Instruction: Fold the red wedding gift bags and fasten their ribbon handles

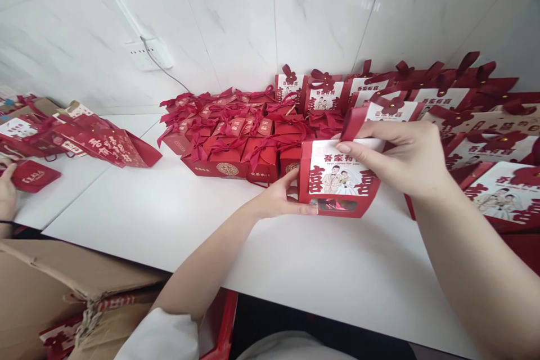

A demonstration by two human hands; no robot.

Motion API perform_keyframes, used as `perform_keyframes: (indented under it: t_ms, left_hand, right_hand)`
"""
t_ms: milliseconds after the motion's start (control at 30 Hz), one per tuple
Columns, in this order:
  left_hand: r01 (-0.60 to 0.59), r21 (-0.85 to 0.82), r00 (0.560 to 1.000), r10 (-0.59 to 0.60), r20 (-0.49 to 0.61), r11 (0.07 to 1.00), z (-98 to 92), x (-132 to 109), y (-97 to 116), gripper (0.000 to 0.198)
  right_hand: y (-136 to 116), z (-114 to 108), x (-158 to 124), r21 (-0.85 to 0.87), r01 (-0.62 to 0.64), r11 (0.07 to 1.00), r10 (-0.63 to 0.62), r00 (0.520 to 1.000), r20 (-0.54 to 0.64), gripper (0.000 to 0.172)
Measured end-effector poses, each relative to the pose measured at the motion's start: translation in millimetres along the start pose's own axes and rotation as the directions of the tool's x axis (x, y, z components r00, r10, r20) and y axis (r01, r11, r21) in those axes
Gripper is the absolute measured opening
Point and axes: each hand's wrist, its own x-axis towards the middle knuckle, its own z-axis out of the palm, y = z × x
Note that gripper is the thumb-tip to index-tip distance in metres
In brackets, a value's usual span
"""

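Observation:
Between my two hands is a red gift box with a white card showing a cartoon couple, a small clear window low on its front and a ribbon loop on top. My left hand grips its lower left side, thumb on the front by the window. At the top edge, my right hand pinches the card and box near the ribbon; its fingertips behind are hidden. Right beside it stand rows of similar gift boxes with ribbon loops. Behind and to the left sit several smaller red boxes with bows.
Red paper bags lie on the white table at the left. Another person's hand touches a small red pouch-like box there. An opened cardboard carton stands below the front edge. A tiled wall with a socket is behind.

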Motion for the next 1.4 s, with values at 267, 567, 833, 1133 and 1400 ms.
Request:
perform_keyframes:
  t_ms: [267,567,833,1133,1400]
  left_hand:
    - [-0.089,-0.055,0.993,0.085,-0.079,0.994,-7.9,6.1,-10.5,0.068]
    - [-0.108,-0.112,0.994,0.104,-0.041,0.988,-5.6,5.4,-5.7,0.058]
    - [-0.085,-0.09,0.996,0.08,-0.05,0.992,-5.1,3.5,-2.4,0.059]
    - [-0.124,0.035,0.984,0.128,-0.12,0.992,0.6,0.9,-4.6,0.048]
    - [-0.147,0.241,0.979,0.177,-0.106,0.959,-3.0,-0.4,-6.3,0.047]
  right_hand:
    - [2.7,2.3,-1.6,0.011,-0.035,0.999,0.036,0.999,-0.01,0.012]
    - [2.8,2.7,-0.8,0.013,-0.064,0.998,0.064,0.998,-0.001,0.017]
    - [3.9,4.7,1.3,0.015,-0.108,0.994,0.108,0.994,-0.017,0.02]
    - [3.1,6.7,0.1,-0.023,-0.101,0.995,0.101,0.995,-0.004,0.021]
    - [5.5,8.8,1.0,-0.021,-0.11,0.994,0.11,0.994,0.0,0.02]
